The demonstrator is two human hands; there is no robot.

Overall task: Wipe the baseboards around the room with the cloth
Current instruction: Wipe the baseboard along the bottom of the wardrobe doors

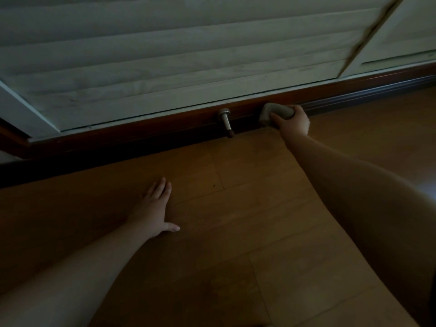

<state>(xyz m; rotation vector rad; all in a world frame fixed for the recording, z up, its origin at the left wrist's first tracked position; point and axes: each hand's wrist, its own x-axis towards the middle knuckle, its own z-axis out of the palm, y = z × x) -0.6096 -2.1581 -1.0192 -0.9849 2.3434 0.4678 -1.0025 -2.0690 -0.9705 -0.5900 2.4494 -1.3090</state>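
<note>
now right hand (291,121) grips the soft, light folded cloth (276,112) bunched against the baseboard (165,128) at one o'clock, beside doorstop (226,121); left hand (154,208) flat, open on floor (236,232).

Grey cloth (276,112), reddish-brown baseboard (165,128), amber wood floor (236,208).

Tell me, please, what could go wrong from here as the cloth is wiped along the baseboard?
1. The metal door stopper juts from the baseboard just beside the cloth; a stroke that way could snag the cloth or knock the right hand.
2. The left hand lies flat on the smooth floor, perhaps as a prop; it might slip.
3. The dim light could hide missed dust.
</note>
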